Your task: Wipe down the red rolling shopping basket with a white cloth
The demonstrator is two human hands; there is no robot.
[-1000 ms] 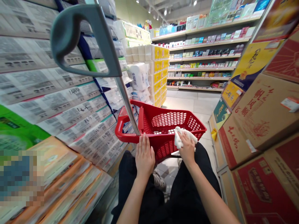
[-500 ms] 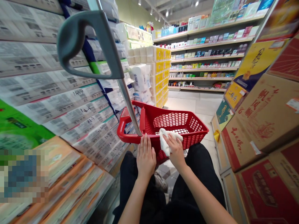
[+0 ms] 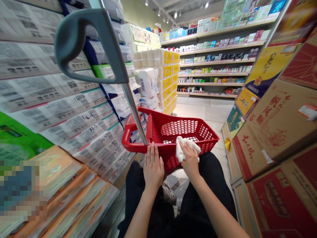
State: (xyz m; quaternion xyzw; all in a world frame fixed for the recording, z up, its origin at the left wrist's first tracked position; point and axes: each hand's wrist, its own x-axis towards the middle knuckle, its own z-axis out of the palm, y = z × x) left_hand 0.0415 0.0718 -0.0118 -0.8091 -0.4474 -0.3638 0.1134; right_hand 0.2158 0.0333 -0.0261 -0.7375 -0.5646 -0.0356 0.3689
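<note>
A red plastic shopping basket point(image 3: 198, 127) stands on the floor in front of my knees, with a metal pull rod and a grey handle point(image 3: 74, 36) rising toward me. My left hand point(image 3: 153, 165) lies flat on the basket's near rim beside the rod, fingers stretched out. My right hand point(image 3: 190, 160) presses a crumpled white cloth point(image 3: 182, 148) against the near rim, fingers closed over it.
Stacked tissue packs point(image 3: 74, 112) fill the left side. Cardboard boxes point(image 3: 277, 122) stand close on the right. A tiled aisle point(image 3: 210, 112) runs ahead to shelves of goods point(image 3: 215, 62), past a yellow stack point(image 3: 169, 79).
My right hand slid the cloth left along the near rim, then a little back to the right. My left hand stayed on the rim.
</note>
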